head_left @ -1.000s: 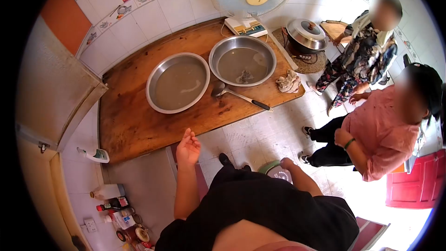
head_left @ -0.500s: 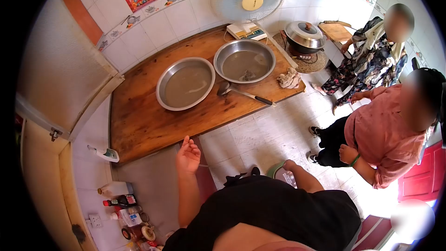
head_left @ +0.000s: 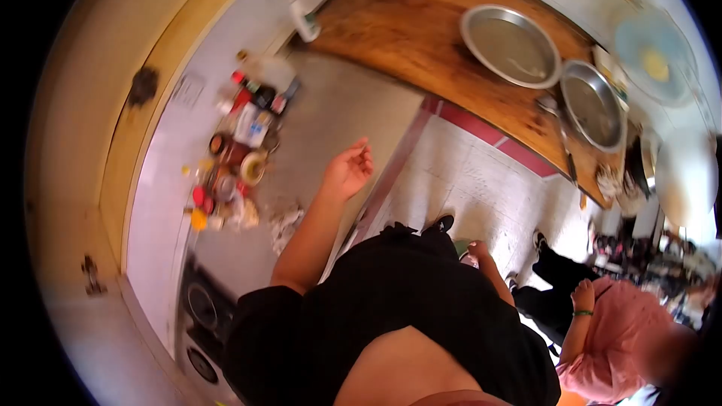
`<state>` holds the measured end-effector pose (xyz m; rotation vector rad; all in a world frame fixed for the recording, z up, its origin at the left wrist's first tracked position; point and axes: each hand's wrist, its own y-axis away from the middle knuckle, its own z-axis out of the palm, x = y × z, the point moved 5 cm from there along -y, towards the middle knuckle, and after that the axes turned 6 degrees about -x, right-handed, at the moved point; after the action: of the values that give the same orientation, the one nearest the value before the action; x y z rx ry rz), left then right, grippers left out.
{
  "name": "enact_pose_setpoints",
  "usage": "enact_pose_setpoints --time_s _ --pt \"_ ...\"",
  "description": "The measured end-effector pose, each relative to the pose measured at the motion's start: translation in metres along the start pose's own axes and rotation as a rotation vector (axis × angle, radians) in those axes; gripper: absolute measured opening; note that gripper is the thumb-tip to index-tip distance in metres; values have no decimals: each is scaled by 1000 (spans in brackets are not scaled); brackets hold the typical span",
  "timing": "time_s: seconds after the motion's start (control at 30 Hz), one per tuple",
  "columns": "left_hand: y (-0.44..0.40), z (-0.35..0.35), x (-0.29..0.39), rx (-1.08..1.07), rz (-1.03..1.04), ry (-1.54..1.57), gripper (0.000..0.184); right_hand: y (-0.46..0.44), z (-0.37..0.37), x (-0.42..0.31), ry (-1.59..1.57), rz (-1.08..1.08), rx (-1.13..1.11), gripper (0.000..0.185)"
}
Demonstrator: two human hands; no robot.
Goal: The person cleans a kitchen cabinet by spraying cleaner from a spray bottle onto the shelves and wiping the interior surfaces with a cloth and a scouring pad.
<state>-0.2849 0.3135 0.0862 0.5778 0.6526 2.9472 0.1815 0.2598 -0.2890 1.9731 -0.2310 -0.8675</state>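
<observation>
Head view. Your left hand (head_left: 350,171) is raised above the grey counter (head_left: 361,98), close to the counter's floor-side edge; its fingers are loosely curled and part-way open, with nothing seen in its grasp. Your right hand (head_left: 476,249) is low, just in front of your black shirt (head_left: 406,293), its fingers bent closed on the edge of a green-edged object (head_left: 462,246), which is largely hidden between that hand and your body. Bare floor (head_left: 451,173) opens between your feet and the wooden table (head_left: 406,22), whose long front edge slants down to the right above a dark red band (head_left: 470,124). On the tabletop, a larger-looking basin (head_left: 469,30) stands beside a second basin (head_left: 617,128); the ladle (head_left: 562,131) lies near this second basin, with its handle reaching the front edge, and a crumpled cloth (head_left: 608,180) is by the corner. Bottles and jars (head_left: 250,126) crowd the wall side of the counter, well apart from your left hand. At right, a person in a pink shirt (head_left: 613,338) limits the room beyond your right arm.
</observation>
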Motion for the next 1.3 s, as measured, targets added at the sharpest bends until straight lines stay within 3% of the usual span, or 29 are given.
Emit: enact_pose_setpoints --time_s 0.13,0.17,0.27,0.4,0.5,0.57,0.6,0.63,0.7,0.8,0.83,0.93,1.03,1.07,1.17,1.2,1.23,1.3 --pt "41 -50 25 88 110 104 25 -5 14 -36 -3 -21 -61 6" --pt "46 -61 30 99 138 127 26 -44 19 -22 467 -247 -153 10" --pt "66 -75 30 151 239 197 28 -63 -1 -50 209 -292 -79 19" --pt "89 -93 28 333 437 65 32 -43 -20 -163 278 -256 -217 26" --pt "96 -184 22 704 609 -736 49 -69 -21 -239 623 -650 -274 26" --pt "134 -171 35 1254 461 -1296 62 -68 -14 -303 845 -834 -276 25" --pt "148 -163 38 1510 322 -1576 68 -77 -6 -325 1042 -1170 -250 29" --pt "156 -169 39 1579 295 -1629 71 -23 0 -381 825 -834 -302 30" --pt "171 -189 50 1691 234 -1750 76 7 22 -435 784 -910 -352 32" --pt "175 -250 48 1583 32 -1632 76 45 61 -486 770 -988 -409 29" --pt "175 -254 51 1584 -68 -1653 67 54 74 -495 746 -1040 -457 28" --pt "157 -247 52 1477 -139 -1426 53 87 101 -503 695 -928 -545 28" --pt "91 -247 23 1326 -64 -1548 53 97 110 -505 600 -917 -551 29" --pt "61 -234 11 1234 71 -1631 52 97 105 -496 567 -920 -536 29" --pt "-4 -142 -16 854 214 -1590 35 113 74 -487 576 -879 -419 30" --pt "-38 -133 -36 726 226 -1892 31 104 59 -478 513 -863 -362 30" --pt "-75 -136 -61 462 239 -1869 29 93 41 -466 449 -849 -305 31" --pt "-109 -105 -91 -11 308 -1454 20 95 8 -464 533 -866 -56 35"
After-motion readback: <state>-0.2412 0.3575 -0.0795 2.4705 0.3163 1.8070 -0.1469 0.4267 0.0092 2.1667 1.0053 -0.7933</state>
